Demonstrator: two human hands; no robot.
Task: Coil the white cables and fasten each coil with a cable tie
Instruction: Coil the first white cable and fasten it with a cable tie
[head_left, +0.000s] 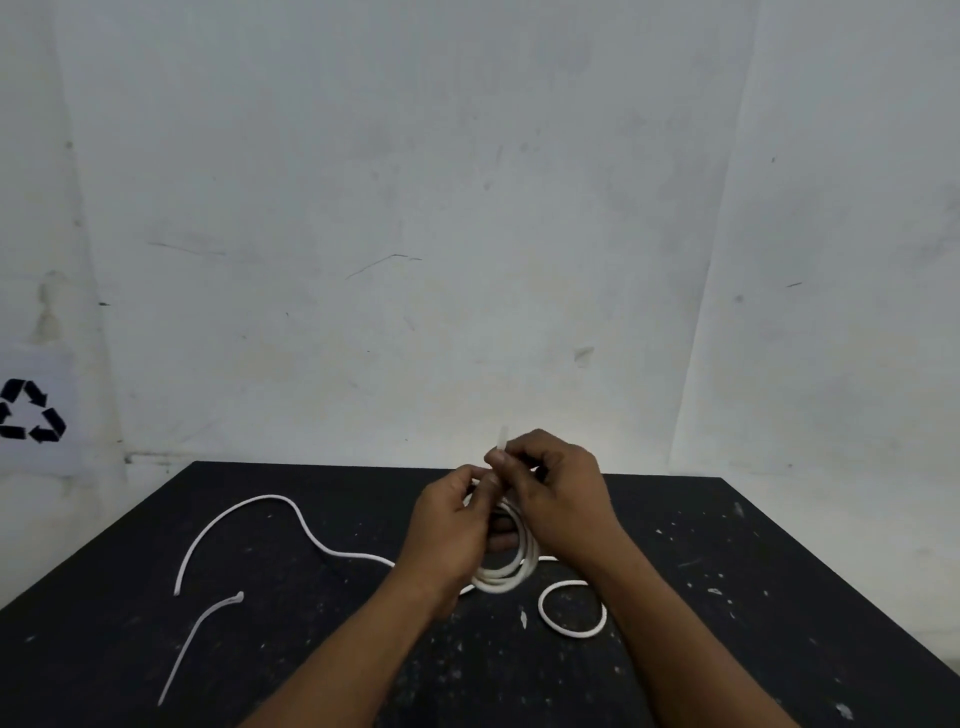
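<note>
Gripping one wound coil (511, 574) just above the table (727, 571) with left hand (452, 530), pinching a tie (502, 440) at its top with right hand (561, 499). Likely fastening, not yet cinched. Leaving loose cable (234, 512) on the left to coil.

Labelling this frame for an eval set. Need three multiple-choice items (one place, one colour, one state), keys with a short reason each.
1. Where is the coil?
A. held between the left hand and right hand
B. against the wall
C. on the floor

2. What colour is the table?
A. white
B. black
C. green

3. The cable tail at left is:
A. knotted
B. wound on a spool
C. lying loose

Keys:
1 A: the loops show between the two hands, and the right hand pinches a cable tie above them.
2 B: the top is black with pale specks.
3 C: it lies in open curves on the table.
</note>
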